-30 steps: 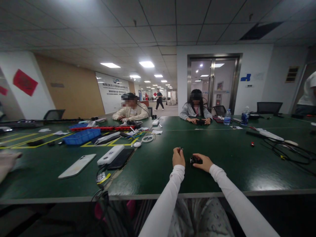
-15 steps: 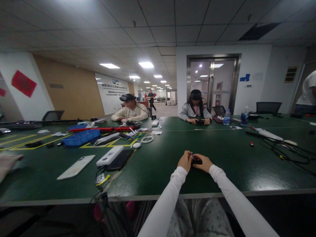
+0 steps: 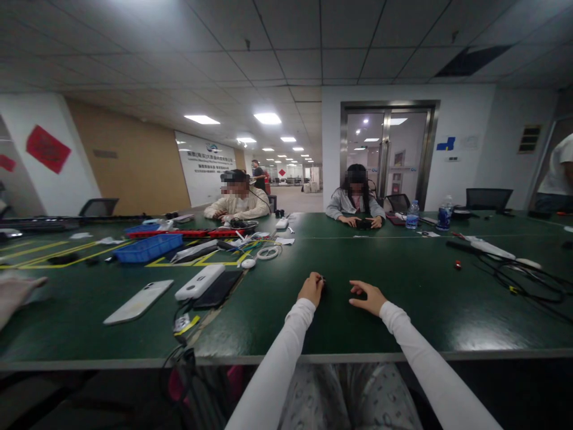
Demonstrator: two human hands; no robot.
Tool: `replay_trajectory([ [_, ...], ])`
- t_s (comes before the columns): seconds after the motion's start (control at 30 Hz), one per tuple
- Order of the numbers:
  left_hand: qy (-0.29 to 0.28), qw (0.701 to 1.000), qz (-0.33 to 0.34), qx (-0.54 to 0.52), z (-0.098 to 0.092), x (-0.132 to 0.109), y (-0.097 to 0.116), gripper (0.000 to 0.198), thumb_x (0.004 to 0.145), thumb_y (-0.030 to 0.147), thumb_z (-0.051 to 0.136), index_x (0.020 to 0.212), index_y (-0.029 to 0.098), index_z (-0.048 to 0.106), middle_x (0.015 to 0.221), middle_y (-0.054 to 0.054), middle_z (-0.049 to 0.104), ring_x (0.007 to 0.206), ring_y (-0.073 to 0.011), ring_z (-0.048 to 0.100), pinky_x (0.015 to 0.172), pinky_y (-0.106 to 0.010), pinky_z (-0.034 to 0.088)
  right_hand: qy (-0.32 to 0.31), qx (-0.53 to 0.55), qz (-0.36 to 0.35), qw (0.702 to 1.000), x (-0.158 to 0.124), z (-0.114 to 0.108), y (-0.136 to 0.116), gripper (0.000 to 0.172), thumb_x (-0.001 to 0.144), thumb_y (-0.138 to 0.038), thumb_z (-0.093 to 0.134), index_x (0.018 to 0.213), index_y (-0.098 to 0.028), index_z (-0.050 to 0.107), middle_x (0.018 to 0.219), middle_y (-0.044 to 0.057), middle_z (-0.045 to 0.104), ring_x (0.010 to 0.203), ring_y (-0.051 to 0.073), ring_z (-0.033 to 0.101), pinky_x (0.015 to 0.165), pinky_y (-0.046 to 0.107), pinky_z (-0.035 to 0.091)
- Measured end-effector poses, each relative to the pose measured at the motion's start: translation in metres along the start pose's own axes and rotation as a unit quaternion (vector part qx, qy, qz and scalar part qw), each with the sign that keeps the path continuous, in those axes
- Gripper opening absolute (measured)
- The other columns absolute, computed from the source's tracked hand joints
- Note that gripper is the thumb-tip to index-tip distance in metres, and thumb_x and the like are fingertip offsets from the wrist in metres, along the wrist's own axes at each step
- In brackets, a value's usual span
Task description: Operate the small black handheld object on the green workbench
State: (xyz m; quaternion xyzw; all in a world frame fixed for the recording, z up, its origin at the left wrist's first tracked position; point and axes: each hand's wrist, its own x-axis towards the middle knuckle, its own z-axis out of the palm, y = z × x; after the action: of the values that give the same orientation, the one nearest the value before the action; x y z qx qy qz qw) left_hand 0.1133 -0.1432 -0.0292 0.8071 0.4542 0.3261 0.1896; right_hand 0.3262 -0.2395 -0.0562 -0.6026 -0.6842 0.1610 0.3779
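My left hand point(image 3: 312, 288) rests on the green table point(image 3: 403, 316), its fingers curled around a small black object point(image 3: 323, 280) that only just shows at the fingertips. About a hand's width to the right, my right hand point(image 3: 367, 297) lies with its fingers spread and holds nothing. Both of my arms are in white sleeves and reach out from the near edge of the table.
To my left lie a white phone point(image 3: 138, 301), a white power bank point(image 3: 200, 282), a black phone point(image 3: 219, 288) and a blue bin point(image 3: 148, 247). Black cables point(image 3: 523, 278) lie at the right. Two people sit opposite, water bottles point(image 3: 412, 213) beside them. Another person's hand point(image 3: 15, 292) is at the left edge.
The hands were together on the black object half a second ago. Now they are apart: the left has drawn left with the object, and the right has opened flat on the table.
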Motion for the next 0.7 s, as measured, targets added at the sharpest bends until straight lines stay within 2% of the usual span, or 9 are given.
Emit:
replay_trajectory([
  [0.2, 0.095, 0.985, -0.109, 0.099, -0.073, 0.006, -0.067, 0.016, 0.083, 0.024, 0.044, 0.097, 0.018, 0.049, 0.095, -0.008, 0.062, 0.093, -0.0159, 0.057, 0.081, -0.028, 0.041, -0.013, -0.002, 0.014, 1.000, -0.002, -0.003, -0.005, 0.059, 0.068, -0.043, 0.062, 0.121, -0.023, 0.047, 0.104, 0.004, 0.061, 0.094, 0.021, 0.056, 0.088, 0.041, 0.042],
  [0.33, 0.114, 0.970, -0.172, 0.128, -0.108, 0.002, -0.092, 0.019, 0.084, 0.026, 0.041, 0.100, 0.018, 0.048, 0.098, -0.010, 0.062, 0.095, -0.0190, 0.057, 0.080, -0.030, 0.042, -0.022, -0.003, 0.023, 0.999, -0.003, -0.005, -0.009, 0.055, 0.070, -0.041, 0.062, 0.121, -0.024, 0.047, 0.106, 0.004, 0.061, 0.096, 0.021, 0.056, 0.089, 0.041, 0.042],
  [0.47, 0.147, 0.957, -0.201, 0.147, -0.121, -0.003, -0.097, 0.022, 0.084, 0.028, 0.040, 0.102, 0.018, 0.049, 0.100, -0.011, 0.061, 0.098, -0.0209, 0.056, 0.079, -0.031, 0.042, -0.020, -0.002, 0.018, 1.000, -0.004, -0.005, -0.008, 0.054, 0.070, -0.040, 0.062, 0.120, -0.023, 0.048, 0.105, 0.004, 0.061, 0.096, 0.020, 0.056, 0.088, 0.040, 0.042],
  [0.6, 0.181, 0.944, -0.210, 0.180, -0.122, -0.006, -0.094, 0.024, 0.084, 0.030, 0.041, 0.102, 0.018, 0.050, 0.101, -0.012, 0.061, 0.100, -0.0216, 0.055, 0.080, -0.032, 0.042, -0.005, -0.001, 0.003, 1.000, -0.004, -0.003, -0.006, 0.051, 0.069, -0.037, 0.063, 0.116, -0.022, 0.052, 0.102, 0.004, 0.062, 0.091, 0.020, 0.058, 0.087, 0.039, 0.044],
  [0.7, 0.185, 0.938, -0.211, 0.202, -0.123, -0.008, -0.091, 0.023, 0.083, 0.030, 0.042, 0.100, 0.018, 0.052, 0.100, -0.011, 0.061, 0.101, -0.0217, 0.054, 0.081, -0.032, 0.042, 0.001, -0.003, 0.002, 1.000, -0.004, -0.002, -0.006, 0.049, 0.068, -0.035, 0.063, 0.114, -0.022, 0.053, 0.101, 0.004, 0.063, 0.090, 0.020, 0.058, 0.086, 0.039, 0.044],
])
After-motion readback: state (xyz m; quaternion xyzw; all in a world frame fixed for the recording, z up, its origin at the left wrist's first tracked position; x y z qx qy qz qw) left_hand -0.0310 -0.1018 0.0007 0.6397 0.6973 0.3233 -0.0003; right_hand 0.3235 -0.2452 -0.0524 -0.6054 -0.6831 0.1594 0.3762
